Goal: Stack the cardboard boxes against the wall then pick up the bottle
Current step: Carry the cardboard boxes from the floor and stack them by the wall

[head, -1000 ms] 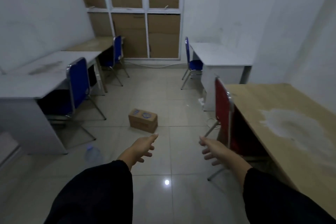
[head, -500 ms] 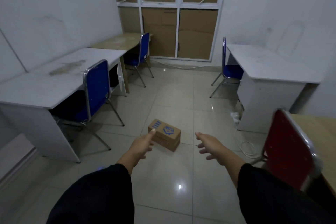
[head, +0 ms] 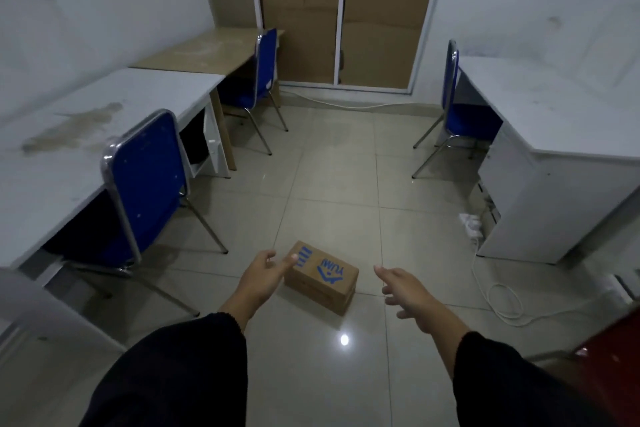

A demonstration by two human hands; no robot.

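A small brown cardboard box [head: 323, 276] with blue print lies on the tiled floor in the middle of the room. My left hand [head: 265, 276] is stretched out at the box's left end, fingers apart, its fingertips over the box's corner; whether they touch it I cannot tell. My right hand [head: 405, 291] is open and held a little to the right of the box, apart from it. Both arms wear dark sleeves. The bottle is out of view.
White desks [head: 86, 135] and a blue chair [head: 145, 180] line the left side; another blue chair [head: 263, 69] stands further back. A white desk [head: 547, 135] and blue chair [head: 453, 97] stand right, with a cable [head: 502, 302] on the floor. Cardboard covers the far window [head: 341, 28].
The view has moved forward and down toward the box, which now lies between my outstretched hands. The bottle seen low left a second ago has left the view.
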